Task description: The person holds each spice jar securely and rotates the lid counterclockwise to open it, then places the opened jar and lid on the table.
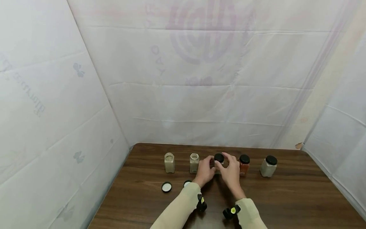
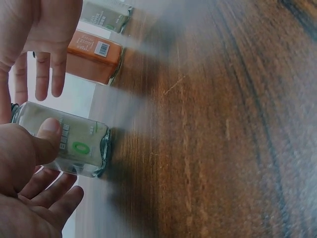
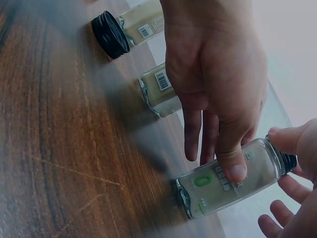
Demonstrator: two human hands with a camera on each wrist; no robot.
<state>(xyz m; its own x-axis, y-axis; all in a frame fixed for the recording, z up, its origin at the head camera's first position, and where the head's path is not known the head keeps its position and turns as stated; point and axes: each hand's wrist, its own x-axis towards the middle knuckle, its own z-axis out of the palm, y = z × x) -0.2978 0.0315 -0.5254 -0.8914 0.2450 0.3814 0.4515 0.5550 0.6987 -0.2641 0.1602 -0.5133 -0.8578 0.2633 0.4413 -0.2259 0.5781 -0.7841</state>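
Note:
A clear glass spice jar [image 2: 81,136] of pale powder stands on the table between both hands. My left hand [image 1: 205,171] grips its body, thumb across the green-marked front and fingers behind, as the right wrist view shows. Its black screw cap [image 1: 219,157] is on, and my right hand [image 1: 231,173] pinches that cap between thumb and forefinger, the other fingers loosely curled. Left of it stand two uncapped jars, a near one [image 1: 194,165] and a farther one [image 1: 169,163]. Two black caps with white insides, one whole [image 1: 166,187] and one partly hidden [image 1: 187,183], lie in front.
To the right are a capped jar of orange-red powder [image 1: 244,169] and a capped jar of pale contents [image 1: 268,167]. They stand near the back of the brown wooden table [image 1: 300,190]. White cloth walls [image 1: 177,105] enclose the back and sides.

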